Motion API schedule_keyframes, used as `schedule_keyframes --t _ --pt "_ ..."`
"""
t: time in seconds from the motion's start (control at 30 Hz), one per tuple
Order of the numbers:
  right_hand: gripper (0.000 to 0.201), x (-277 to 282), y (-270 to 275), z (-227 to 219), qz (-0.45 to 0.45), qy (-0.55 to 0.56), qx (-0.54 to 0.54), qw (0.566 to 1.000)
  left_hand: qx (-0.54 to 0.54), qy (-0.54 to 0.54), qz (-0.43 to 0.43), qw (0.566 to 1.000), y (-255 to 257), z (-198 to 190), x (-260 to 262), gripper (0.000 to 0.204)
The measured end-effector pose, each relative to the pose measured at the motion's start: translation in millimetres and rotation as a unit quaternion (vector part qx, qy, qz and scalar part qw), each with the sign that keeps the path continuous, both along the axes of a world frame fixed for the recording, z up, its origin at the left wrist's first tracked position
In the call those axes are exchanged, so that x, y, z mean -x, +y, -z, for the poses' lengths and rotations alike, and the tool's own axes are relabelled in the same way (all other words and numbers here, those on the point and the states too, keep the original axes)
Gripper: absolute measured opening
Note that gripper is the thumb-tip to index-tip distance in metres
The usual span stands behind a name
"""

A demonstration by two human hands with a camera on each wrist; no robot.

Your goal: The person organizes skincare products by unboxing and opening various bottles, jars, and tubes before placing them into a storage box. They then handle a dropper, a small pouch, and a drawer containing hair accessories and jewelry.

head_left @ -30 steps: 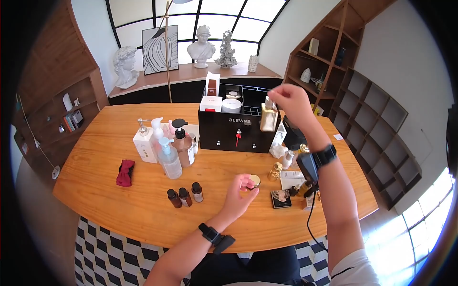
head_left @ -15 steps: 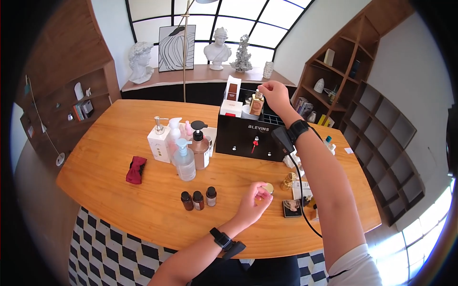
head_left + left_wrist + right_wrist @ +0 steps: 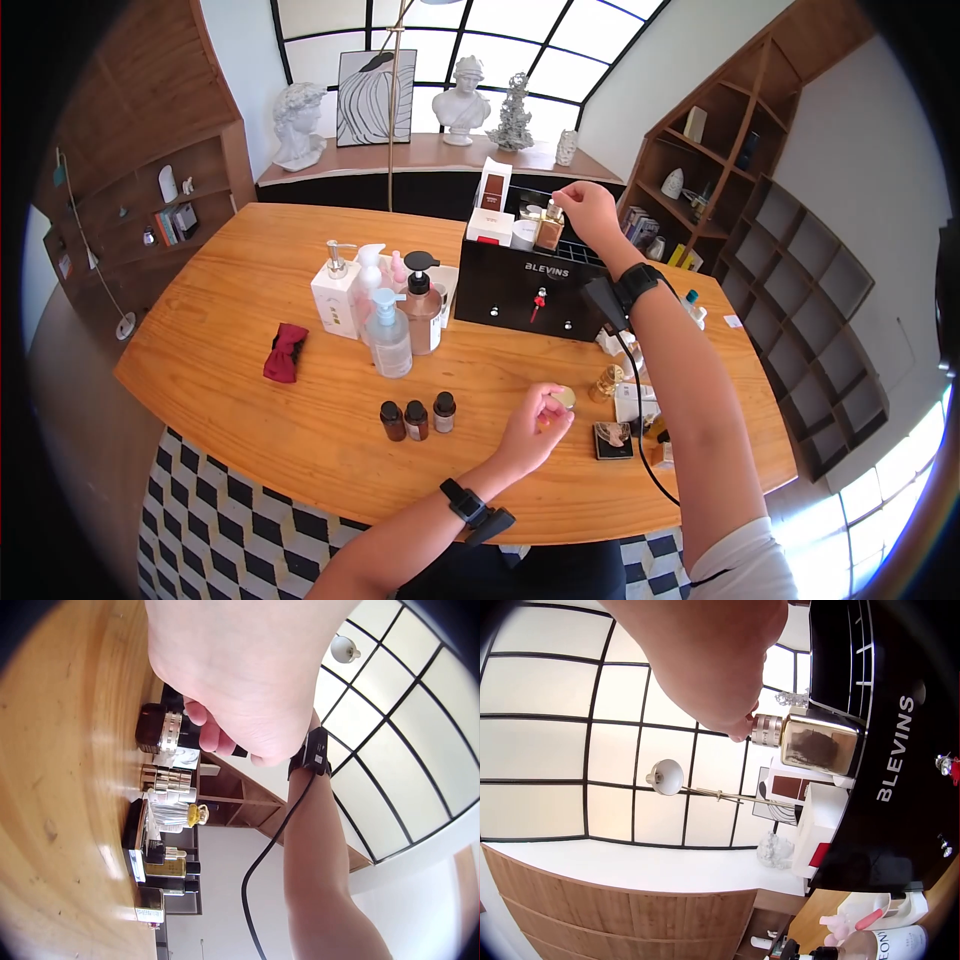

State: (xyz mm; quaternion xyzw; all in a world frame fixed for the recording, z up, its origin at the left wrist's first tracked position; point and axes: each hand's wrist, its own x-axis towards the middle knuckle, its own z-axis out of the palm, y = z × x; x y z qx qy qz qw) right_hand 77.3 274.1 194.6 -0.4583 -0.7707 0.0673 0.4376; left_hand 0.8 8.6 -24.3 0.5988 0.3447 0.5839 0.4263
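My right hand [image 3: 590, 215] pinches a square glass perfume bottle [image 3: 819, 742] by its silvery neck. The bottle is upright, low over the top of a black organizer box [image 3: 525, 290] lettered BLEVINS; in the head view it overlaps the box's front rim. Close behind it sits a round white jar [image 3: 524, 232]. Above the table, my left hand [image 3: 530, 430] hangs with loosely curled fingers and holds nothing. Right by its fingertips stands a gold-lidded jar [image 3: 565, 397], whose dark body [image 3: 150, 727] shows in the left wrist view.
White boxes [image 3: 490, 225] stand in the organizer's left part. Pump bottles [image 3: 390, 340] cluster left of it, with several small brown bottles [image 3: 417, 420] and a red bow [image 3: 285, 353] nearer. A black compact [image 3: 612, 440] and other cosmetics lie right. A cable [image 3: 640, 400] hangs from my right wrist.
My right hand has carried the perfume bottle left from the organizer's right front corner to over its middle, then slightly lower. The head view has shifted. My left hand stays beside the gold-lidded jar.
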Motion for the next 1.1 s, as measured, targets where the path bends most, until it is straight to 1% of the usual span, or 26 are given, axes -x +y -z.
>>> schedule_keyframes --t 0.07,0.2,0.33,0.47,0.57,0.6,0.7,0.73,0.77,0.8,0.83,0.87,0.9,0.93,1.0,1.03,1.1 --pt "0.025 -2 -2 1 -0.003 -0.001 0.014 1.000 0.000 -0.005 0.000 1.000 0 0 2 0.036" --pt "0.026 -3 -6 9 -0.009 -0.037 -0.005 0.999 -0.001 -0.006 -0.004 1.000 1 3 0 0.036" --pt "0.025 0 -16 16 -0.014 -0.054 0.027 0.998 0.000 -0.008 -0.006 1.000 3 5 -1 0.036" --pt "0.025 -4 -16 25 -0.006 -0.078 -0.008 0.997 -0.002 -0.012 -0.005 1.000 4 7 -1 0.037" --pt "0.027 -9 -27 23 -0.002 -0.098 -0.120 0.988 -0.001 -0.013 -0.004 1.000 5 6 0 0.036" --pt "0.026 -12 -32 24 -0.002 -0.075 -0.121 0.990 0.001 -0.011 -0.001 1.000 5 6 1 0.036" --pt "0.021 -19 -75 8 -0.071 -0.014 -0.082 0.994 0.003 -0.029 -0.006 1.000 3 6 0 0.034" --pt "0.016 -19 -109 0 -0.072 0.024 -0.016 0.997 0.001 -0.038 -0.009 0.999 4 6 -1 0.033" --pt "0.015 -26 -126 7 -0.118 0.052 -0.027 0.991 0.004 -0.036 -0.009 0.999 4 5 0 0.033" --pt "0.014 -32 -148 12 -0.139 0.066 0.002 0.988 0.006 -0.034 -0.008 0.999 4 4 0 0.033" --pt "0.013 -39 -172 22 -0.152 0.092 0.070 0.982 0.006 -0.032 -0.009 0.999 4 3 0 0.033" --pt "0.016 -45 -194 35 -0.172 0.112 0.093 0.974 0.005 -0.032 -0.010 0.999 5 4 0 0.032" --pt "0.021 -53 -214 44 -0.123 0.073 0.139 0.980 0.005 -0.030 -0.011 0.999 7 7 1 0.031" --pt "0.030 -62 -224 63 -0.128 0.074 0.152 0.977 0.006 -0.028 -0.013 0.999 7 9 1 0.030" --pt "0.036 -77 -236 106 -0.102 0.082 0.214 0.968 0.004 -0.041 -0.025 0.999 7 5 0 0.028" --pt "0.037 -83 -239 130 -0.106 0.122 0.238 0.958 0.004 -0.046 -0.031 0.998 5 3 0 0.027" --pt "0.040 -91 -239 170 -0.113 0.203 0.279 0.932 0.016 -0.013 -0.038 0.999 -1 -6 4 0.024"
